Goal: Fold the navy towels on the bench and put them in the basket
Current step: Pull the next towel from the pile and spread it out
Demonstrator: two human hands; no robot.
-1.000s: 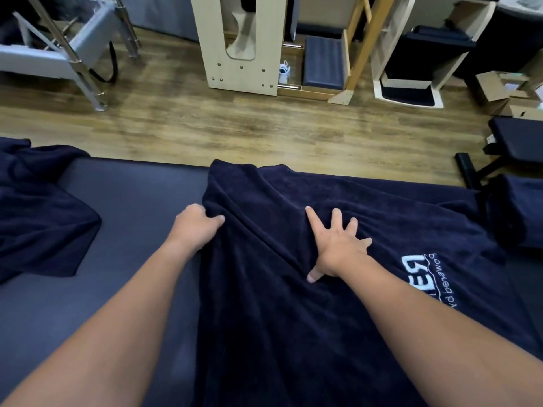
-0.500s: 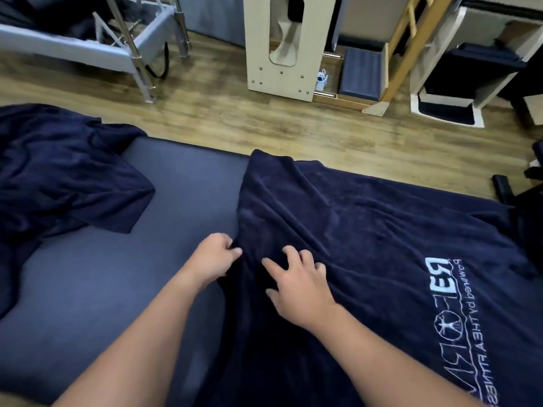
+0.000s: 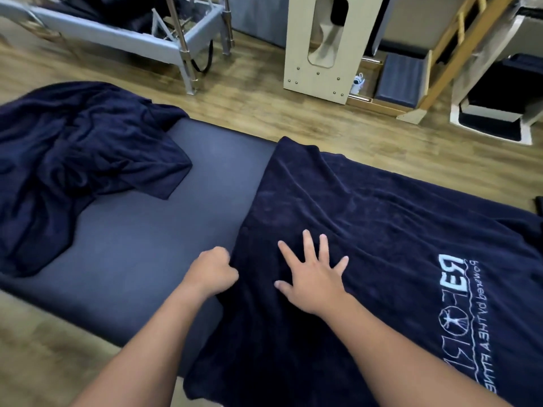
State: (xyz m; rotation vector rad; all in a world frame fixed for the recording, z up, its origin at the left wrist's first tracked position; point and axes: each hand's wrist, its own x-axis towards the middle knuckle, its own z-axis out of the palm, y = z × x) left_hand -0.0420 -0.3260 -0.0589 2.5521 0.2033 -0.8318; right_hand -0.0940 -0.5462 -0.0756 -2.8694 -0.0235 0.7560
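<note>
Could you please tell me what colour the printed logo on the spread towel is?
White, on the navy spread towel; the logo shows in the head view.

Left hand (image 3: 212, 270) fisted in a grip; right hand (image 3: 313, 277) flat, fingers spread.

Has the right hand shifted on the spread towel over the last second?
Yes. The right hand has slid along the spread towel toward its left edge, closer to the left hand gripping there.

A single wide-angle view looks from the person's head, forward and steeply down, close over the padded dark blue counter (image 3: 164, 230). Both forearms enter from 6 o'clock. Light wood-plank floor (image 3: 252, 107) fills 12 o'clock, edges bowed by the lens.
</note>
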